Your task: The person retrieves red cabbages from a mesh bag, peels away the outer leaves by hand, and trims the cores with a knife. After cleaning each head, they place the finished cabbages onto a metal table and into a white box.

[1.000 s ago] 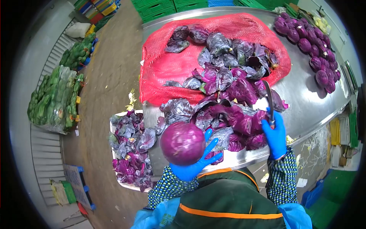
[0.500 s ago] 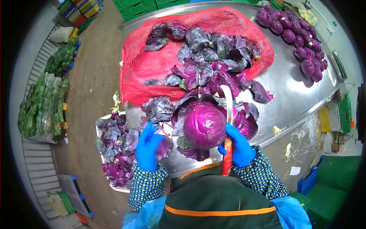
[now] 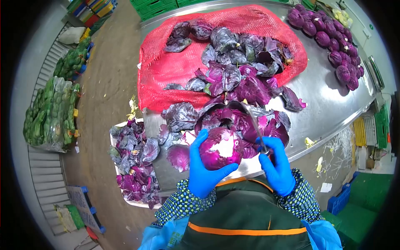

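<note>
My left hand [image 3: 205, 171], in a blue glove, grips a red cabbage [image 3: 209, 155] from the left and below, thumb along its near side. The white cut stem end of the cabbage faces up. In my right hand [image 3: 276, 166], also gloved, is a knife [image 3: 255, 124], its blade pointing up and away, just right of the cabbage; the fingers hide most of its handle. Loose purple outer leaves [image 3: 275, 129] lie behind and around the cabbage on the steel table [image 3: 329, 110].
A red mesh bag [image 3: 162, 71] with dark leaves on it covers the table's far part. Red cabbages [image 3: 329, 35] are piled at the far right. A white bin [image 3: 135, 203] of leaves stands at the left. Green crates [image 3: 156, 8] sit beyond the table.
My left hand has come right and taken hold of the cabbage, which is now turned with its cut end up. My right hand has shifted slightly right, and the knife blade has tilted.
</note>
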A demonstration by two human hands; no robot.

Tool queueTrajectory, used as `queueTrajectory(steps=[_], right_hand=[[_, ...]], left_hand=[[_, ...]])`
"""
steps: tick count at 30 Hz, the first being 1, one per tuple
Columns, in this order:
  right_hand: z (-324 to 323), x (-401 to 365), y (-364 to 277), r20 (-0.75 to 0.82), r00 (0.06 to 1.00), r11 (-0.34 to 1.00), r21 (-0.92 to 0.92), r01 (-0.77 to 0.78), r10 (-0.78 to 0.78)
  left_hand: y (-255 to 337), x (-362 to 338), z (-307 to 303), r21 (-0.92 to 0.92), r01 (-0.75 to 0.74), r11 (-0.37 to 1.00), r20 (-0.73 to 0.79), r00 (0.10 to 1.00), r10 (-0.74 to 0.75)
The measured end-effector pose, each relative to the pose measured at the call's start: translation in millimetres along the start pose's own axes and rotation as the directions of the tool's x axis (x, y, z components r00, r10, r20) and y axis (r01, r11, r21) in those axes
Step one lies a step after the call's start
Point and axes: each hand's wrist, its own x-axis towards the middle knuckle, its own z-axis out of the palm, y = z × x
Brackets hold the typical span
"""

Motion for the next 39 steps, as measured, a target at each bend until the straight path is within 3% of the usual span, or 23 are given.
queueTrajectory(steps=[1,2,3,4,7,10,12,15,16,18,20,21,23,24,26,29,30,32,33,36,37,38,39], right_hand=[[1,-2,-5,0.041,0.998,0.998,-0.023,0.057,-0.056],[3,-2,-10,0.084,0.990,0.992,-0.042,0.116,-0.112],[5,0,-8,0.081,0.967,0.955,-0.155,0.253,-0.243],[4,1,-8,0.078,0.966,0.954,-0.155,0.255,-0.245],[3,1,-4,0.202,0.932,0.803,-0.474,0.361,-0.300],[6,2,-5,0.270,0.918,0.767,-0.508,0.393,-0.292],[9,3,-5,0.228,0.935,0.756,-0.550,0.355,-0.273],[15,10,5,0.131,0.956,0.841,-0.455,0.293,-0.262],[14,20,19,0.018,0.957,0.910,-0.306,0.280,-0.289],[-5,42,33,-0.146,0.981,0.991,0.065,-0.119,0.128],[-9,41,14,-0.082,0.986,0.983,0.124,-0.132,0.143],[-10,39,3,-0.026,0.988,0.973,0.183,-0.142,0.150],[-3,27,-1,0.071,0.997,1.000,0.008,0.028,-0.028],[-1,21,1,0.113,0.982,0.983,-0.086,0.161,-0.151],[0,10,-3,0.131,0.973,0.959,-0.191,0.211,-0.188],[1,1,2,0.236,0.927,0.830,-0.419,0.368,-0.291],[1,2,2,0.233,0.928,0.830,-0.420,0.365,-0.290],[3,4,1,0.217,0.931,0.793,-0.488,0.364,-0.294],[5,5,1,0.212,0.934,0.795,-0.490,0.357,-0.289],[2,20,17,-0.101,0.986,0.851,-0.521,0.059,-0.130],[-2,27,16,-0.162,0.987,0.965,-0.259,-0.042,0.000],[-4,31,16,-0.181,0.974,0.990,0.028,-0.136,0.139],[-1,28,20,-0.101,0.994,0.999,-0.033,-0.042,0.038]], left_hand=[[-3,0,-4,0.131,-0.053,0.990,0.005,0.999,0.053],[-4,-1,-6,0.132,-0.058,0.990,0.007,0.998,0.058],[-4,-1,-8,0.210,-0.098,0.973,-0.003,0.995,0.101],[-3,-1,-8,0.287,-0.134,0.949,-0.011,0.990,0.143],[1,-1,-7,0.237,-0.087,0.968,-0.050,0.994,0.101],[4,0,-6,0.232,-0.077,0.970,-0.058,0.994,0.092],[4,-2,-5,0.268,-0.099,0.958,-0.041,0.993,0.114],[0,-11,2,0.398,-0.215,0.892,0.025,0.974,0.224],[2,-14,3,0.393,-0.217,0.894,0.030,0.974,0.224],[11,-20,7,0.415,-0.286,0.863,0.155,0.958,0.243],[3,-23,6,0.387,-0.246,0.889,0.157,0.967,0.199],[-3,-22,6,0.310,-0.142,0.940,0.114,0.987,0.111],[-2,-18,6,0.032,0.124,0.992,0.044,0.991,-0.126],[1,-16,6,0.034,0.125,0.992,0.044,0.991,-0.126],[18,-9,6,-0.201,0.263,0.944,-0.006,0.963,-0.269],[8,-10,1,0.017,0.189,0.982,-0.047,0.981,-0.188],[5,-11,1,0.126,0.135,0.983,-0.060,0.990,-0.128],[2,-12,3,0.125,0.121,0.985,-0.064,0.991,-0.114],[0,-14,5,0.209,0.035,0.977,-0.044,0.999,-0.026],[10,-19,9,0.463,-0.284,0.840,0.108,0.958,0.264],[9,-23,9,0.441,-0.262,0.858,0.137,0.965,0.225],[8,-27,9,0.421,-0.237,0.875,0.162,0.969,0.185],[6,-27,9,0.423,-0.236,0.875,0.166,0.969,0.181]])
